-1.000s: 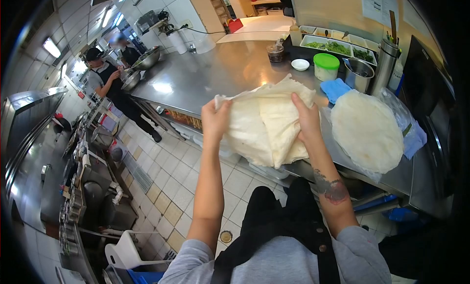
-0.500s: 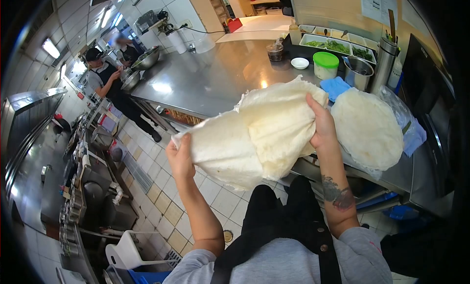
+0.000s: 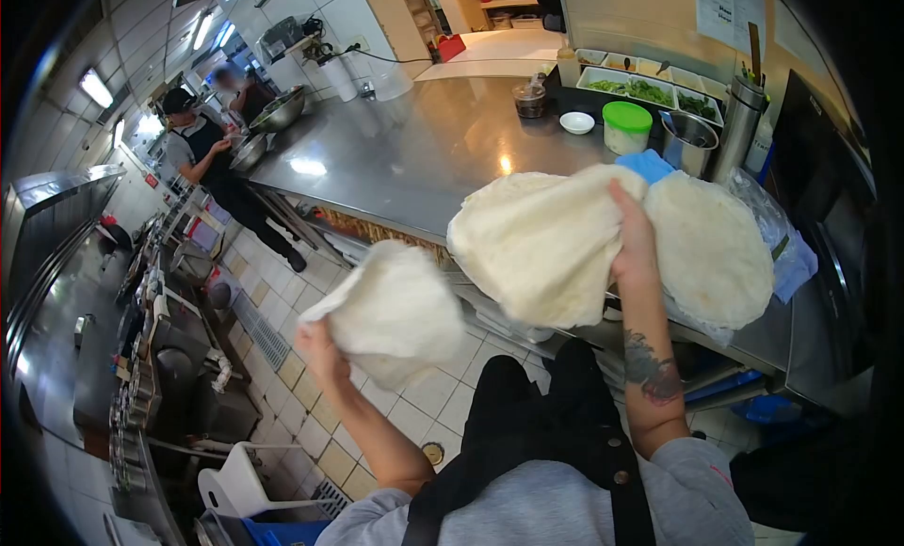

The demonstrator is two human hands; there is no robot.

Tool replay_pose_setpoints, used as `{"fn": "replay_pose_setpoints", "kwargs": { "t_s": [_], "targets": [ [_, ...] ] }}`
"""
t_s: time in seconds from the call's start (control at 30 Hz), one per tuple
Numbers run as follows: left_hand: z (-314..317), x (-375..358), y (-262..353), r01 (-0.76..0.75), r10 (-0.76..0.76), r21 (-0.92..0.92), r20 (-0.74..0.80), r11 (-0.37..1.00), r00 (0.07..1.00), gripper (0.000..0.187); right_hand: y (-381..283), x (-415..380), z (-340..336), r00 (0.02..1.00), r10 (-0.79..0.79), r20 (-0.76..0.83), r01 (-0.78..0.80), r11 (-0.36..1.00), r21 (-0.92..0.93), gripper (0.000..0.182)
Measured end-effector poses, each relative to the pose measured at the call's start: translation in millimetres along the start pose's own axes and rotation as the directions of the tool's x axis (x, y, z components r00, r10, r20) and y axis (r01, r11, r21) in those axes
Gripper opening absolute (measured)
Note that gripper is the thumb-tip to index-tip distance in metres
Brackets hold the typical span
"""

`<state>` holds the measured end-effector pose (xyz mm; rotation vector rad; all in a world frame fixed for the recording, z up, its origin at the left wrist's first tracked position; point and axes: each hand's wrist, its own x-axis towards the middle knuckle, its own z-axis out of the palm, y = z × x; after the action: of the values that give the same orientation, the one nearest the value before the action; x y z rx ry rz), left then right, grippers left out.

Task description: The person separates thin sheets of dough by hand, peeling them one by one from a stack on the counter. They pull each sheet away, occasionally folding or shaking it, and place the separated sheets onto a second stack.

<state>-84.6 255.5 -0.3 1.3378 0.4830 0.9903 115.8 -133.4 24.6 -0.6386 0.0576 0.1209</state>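
Note:
My left hand grips the edge of a thin, pale flatbread, which hangs in the air over the floor and is blurred by motion. In my right hand is the edge of a second flatbread, perhaps more than one layer, held at the front edge of the steel counter. A gap separates the two pieces. To the right of my right hand, a round flatbread stack lies on clear plastic on the counter.
On the steel counter stand a green-lidded tub, a small white bowl, a metal pot and trays of greens. A blue cloth lies behind the flatbreads. Two people stand at the far left, near metal bowls.
The flatbread stretched between my hands has come apart into two pieces. My left hand has moved left and down with one; my right hand has shifted slightly right with the other.

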Motion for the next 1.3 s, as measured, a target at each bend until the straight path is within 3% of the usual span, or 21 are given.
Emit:
{"fn": "replay_pose_setpoints", "kwargs": {
  "t_s": [0.03,0.13,0.17,0.23,0.37,0.5,0.6,0.7,0.73,0.77,0.83,0.93,1.0,1.03,1.07,1.17,1.23,1.27,1.3],
  "targets": [
    [-13,2,3,-0.018,0.022,0.046,-0.088,0.999,0.996,0.020,-9,6,-8,0.999,-0.029,-0.018,0.029,1.000,0.002,0.037],
    [-55,-2,12,-0.084,0.088,0.055,-0.071,0.995,0.994,0.025,-33,13,-21,0.990,-0.126,-0.066,0.121,0.990,-0.074,0.034],
    [-60,-4,11,-0.017,0.024,0.249,-0.024,0.968,0.999,0.026,-29,13,-20,0.989,-0.144,-0.017,0.139,0.977,-0.161,0.033],
    [-64,-13,13,0.092,-0.134,0.611,0.023,0.786,0.991,0.029,-13,11,-14,0.985,-0.154,0.082,0.173,0.927,-0.333,0.030],
    [-36,-30,5,-0.011,-0.238,0.821,0.178,0.571,0.955,0.025,15,9,25,0.928,-0.011,0.372,0.204,0.850,-0.485,0.026],
    [-25,-37,15,-0.048,-0.294,0.698,0.363,0.715,0.884,0.019,5,-5,87,0.833,0.122,0.540,0.169,0.873,-0.458,0.026],
    [-18,-44,27,0.000,-0.299,0.620,0.378,0.785,0.877,0.017,-2,8,104,0.839,-0.010,0.545,0.229,0.914,-0.335,0.025],
    [-11,-52,45,-0.069,-0.284,0.600,0.473,0.797,0.834,0.017,-2,40,74,0.883,-0.061,0.466,0.269,0.878,-0.395,0.026],
    [-7,-55,52,-0.070,-0.294,0.586,0.502,0.807,0.813,0.017,1,53,52,0.924,-0.098,0.369,0.304,0.771,-0.559,0.036],
    [-3,-59,59,-0.070,-0.302,0.570,0.531,0.819,0.792,0.017,-3,53,35,0.916,-0.215,0.338,0.400,0.542,-0.739,0.042],
    [9,-65,72,-0.097,-0.290,0.523,0.606,0.847,0.741,0.017,-3,34,8,0.822,-0.436,0.367,0.390,-0.040,-0.920,0.055],
    [32,-67,92,-0.193,-0.219,0.418,0.752,0.887,0.622,0.015,1,-6,8,0.661,-0.584,0.471,0.391,-0.267,-0.881,0.068],
    [48,-66,105,-0.262,-0.164,0.327,0.853,0.908,0.496,0.015,-7,-42,29,0.737,-0.273,0.619,0.605,-0.144,-0.783,0.080],
    [53,-67,109,-0.223,-0.121,0.253,0.872,0.941,0.475,0.014,-4,-61,38,0.754,-0.070,0.653,0.656,0.124,-0.744,0.080],
    [58,-67,112,-0.183,-0.076,0.177,0.887,0.967,0.456,0.014,1,-76,43,0.702,0.122,0.702,0.616,0.392,-0.684,0.080],
    [81,-68,125,-0.067,0.000,0.033,0.898,0.997,0.439,0.016,8,-94,45,0.600,0.523,0.605,0.285,0.567,-0.773,0.068],
    [97,-64,129,-0.044,-0.014,0.039,0.883,0.998,0.469,0.018,6,-88,42,0.539,0.569,0.620,0.071,0.703,-0.707,0.057],
    [109,-55,129,-0.081,-0.019,0.060,0.903,0.995,0.429,0.019,4,-85,40,0.504,0.588,0.633,-0.044,0.749,-0.662,0.052],
    [123,-44,128,-0.120,-0.027,0.079,0.922,0.990,0.387,0.021,-3,-82,39,0.562,0.536,0.630,-0.036,0.777,-0.629,0.048]
  ]
}}
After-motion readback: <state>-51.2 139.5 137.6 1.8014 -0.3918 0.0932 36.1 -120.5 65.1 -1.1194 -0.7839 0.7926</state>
